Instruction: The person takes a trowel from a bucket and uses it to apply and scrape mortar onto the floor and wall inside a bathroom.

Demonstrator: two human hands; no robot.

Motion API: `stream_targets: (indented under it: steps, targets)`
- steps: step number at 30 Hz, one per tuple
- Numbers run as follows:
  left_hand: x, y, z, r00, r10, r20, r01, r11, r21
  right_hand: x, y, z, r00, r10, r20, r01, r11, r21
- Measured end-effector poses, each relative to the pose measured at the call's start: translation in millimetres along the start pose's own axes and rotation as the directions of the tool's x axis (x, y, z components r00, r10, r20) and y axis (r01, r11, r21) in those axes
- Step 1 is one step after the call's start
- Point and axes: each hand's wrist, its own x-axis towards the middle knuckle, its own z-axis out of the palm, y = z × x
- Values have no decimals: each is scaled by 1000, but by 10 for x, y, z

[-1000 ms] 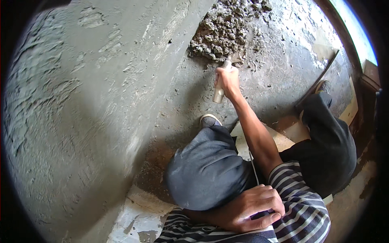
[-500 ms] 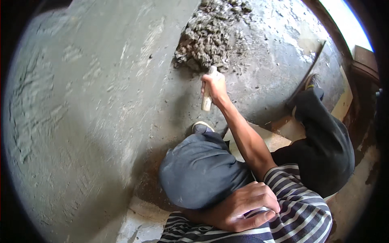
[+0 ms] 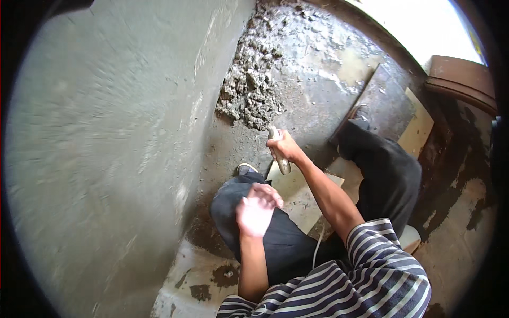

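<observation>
My right hand (image 3: 285, 146) is closed round the thick, pale, mortar-smeared handle of a hand tool (image 3: 284, 166). Its working part does not show, so I cannot tell the exact kind. Just beyond the tool's far end lies a heap of wet grey mortar (image 3: 254, 95), along the foot of the grey plastered wall (image 3: 116, 138). My left hand (image 3: 257, 212) is raised over my bent left knee, somewhat blurred. Its palm is turned up, the fingers are stretched out with the tips slightly bent, and nothing is in it.
Loose mortar crumbs and wet patches cover the floor (image 3: 313, 106) right of the heap. A dark flat board (image 3: 384, 95) lies by my right shoe, with a pale yellowish panel (image 3: 416, 124) beside it. Another pale board (image 3: 297, 196) lies between my legs. Brown wooden trim (image 3: 460, 79) stands at the far right.
My left hand has lifted from my lap to above my left knee and turned palm up. My right hand still grips the tool. The view has shifted, with the mortar heap now lower in it.
</observation>
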Motion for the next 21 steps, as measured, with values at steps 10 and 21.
stream_targets:
  steps: [10, 21]
  targets:
    - [-1401, 237, 1600, 946, -12, -323, 58, 989, 135, -1675, -1804, -413, 997, -38, 72, 27, 988, 151]
    - [-1426, -112, 3502, 704, 128, -699, 169, 925, 340, -3469, -3995, -2074, 999, 27, -45, -14, 967, 254]
